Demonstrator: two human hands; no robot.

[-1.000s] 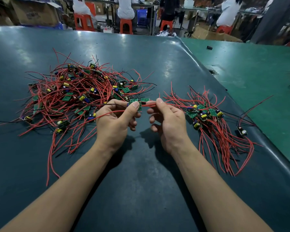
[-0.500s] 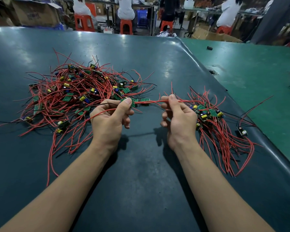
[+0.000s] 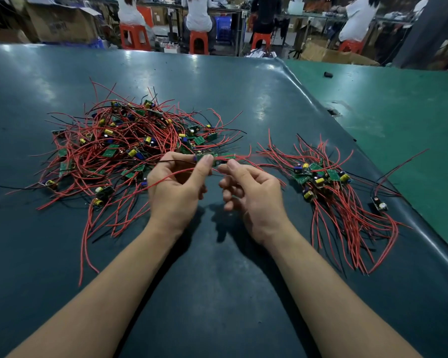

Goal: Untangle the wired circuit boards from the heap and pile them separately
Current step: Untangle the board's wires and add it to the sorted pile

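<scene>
While the heap: (image 3: 119, 148) lies left, tangled, many boards remain.
Left hand: (image 3: 176, 187) pinches 1 circuit board (image 3: 207, 159) firmly.
Right hand: (image 3: 254, 192) fingers loosely curled; draw the red wires (image 3: 243, 157) out slowly.
Sorted pile: (image 3: 326, 182) right, well apart.

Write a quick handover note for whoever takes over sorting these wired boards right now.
Left hand: pinching a green board with red wires.
Right hand: fingers loosely curled, thumb tip by the same board's wires; grip unclear.
Tangled heap: on the table, left, still large.
Sorted pile: right, smaller, wires roughly aligned. One stray board lies beyond it.
Left to do: free the held board, add it to the right pile, keep going.
</scene>
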